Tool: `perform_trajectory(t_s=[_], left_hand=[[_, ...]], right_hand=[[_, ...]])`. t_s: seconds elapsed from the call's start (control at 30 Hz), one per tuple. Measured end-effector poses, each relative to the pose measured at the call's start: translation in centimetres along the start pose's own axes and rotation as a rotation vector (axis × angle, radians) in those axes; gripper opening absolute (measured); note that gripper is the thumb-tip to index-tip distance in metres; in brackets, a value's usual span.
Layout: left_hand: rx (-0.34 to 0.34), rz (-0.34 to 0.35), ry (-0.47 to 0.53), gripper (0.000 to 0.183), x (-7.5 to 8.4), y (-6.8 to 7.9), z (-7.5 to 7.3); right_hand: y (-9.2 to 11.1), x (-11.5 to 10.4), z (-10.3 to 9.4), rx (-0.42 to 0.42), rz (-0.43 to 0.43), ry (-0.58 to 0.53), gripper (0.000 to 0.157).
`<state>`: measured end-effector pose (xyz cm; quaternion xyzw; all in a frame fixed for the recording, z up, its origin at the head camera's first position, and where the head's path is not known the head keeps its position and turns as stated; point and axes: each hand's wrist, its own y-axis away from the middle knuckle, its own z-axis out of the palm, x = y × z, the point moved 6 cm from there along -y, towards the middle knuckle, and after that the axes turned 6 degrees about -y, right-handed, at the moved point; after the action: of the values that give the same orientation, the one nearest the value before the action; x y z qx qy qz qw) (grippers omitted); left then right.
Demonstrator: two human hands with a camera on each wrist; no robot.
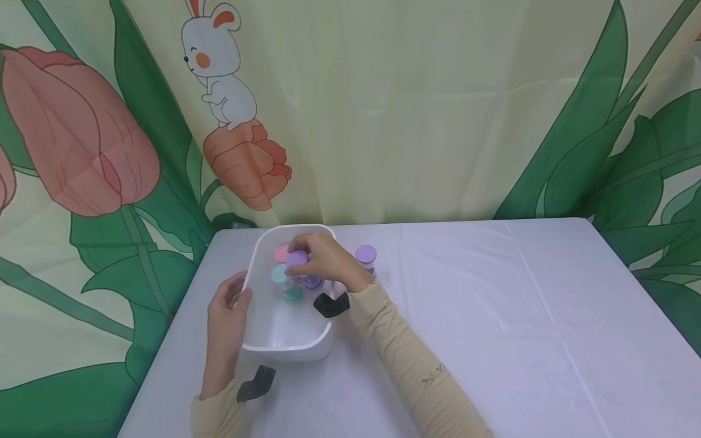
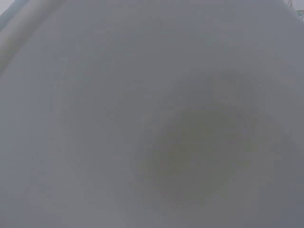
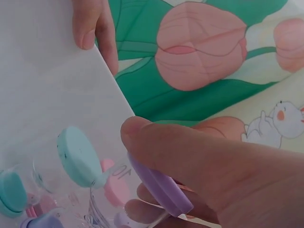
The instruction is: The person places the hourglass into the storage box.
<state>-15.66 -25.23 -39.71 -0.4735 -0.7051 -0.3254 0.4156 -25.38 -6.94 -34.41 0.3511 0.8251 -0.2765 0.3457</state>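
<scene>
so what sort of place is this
Probably an indoor tabletop filming setup: a white cloth-covered table, a cartoon-printed pale yellow fabric backdrop, and a black angular device at the right wrist.

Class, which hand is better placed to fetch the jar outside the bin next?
Probably the right hand: it's nearer the outer jar, though it must first release the held jar. The left hand, opposite, grips the bin.
</scene>
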Motion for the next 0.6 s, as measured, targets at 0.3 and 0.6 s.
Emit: perform_trajectory(t_s=[0.3, 0.6], left_hand=[[-0.001, -0.001, -0.001, 0.044, 0.06, -0.03, 0.05], [-0.001, 0.000, -0.007, 0.045, 0.23, 0.06, 0.07]], right_hand=[[-0.18, 0.21, 0.18, -0.042, 0.009, 0.017, 0.029], [-0.43, 0.33, 0.51, -0.127, 0.028, 0.054, 0.029]])
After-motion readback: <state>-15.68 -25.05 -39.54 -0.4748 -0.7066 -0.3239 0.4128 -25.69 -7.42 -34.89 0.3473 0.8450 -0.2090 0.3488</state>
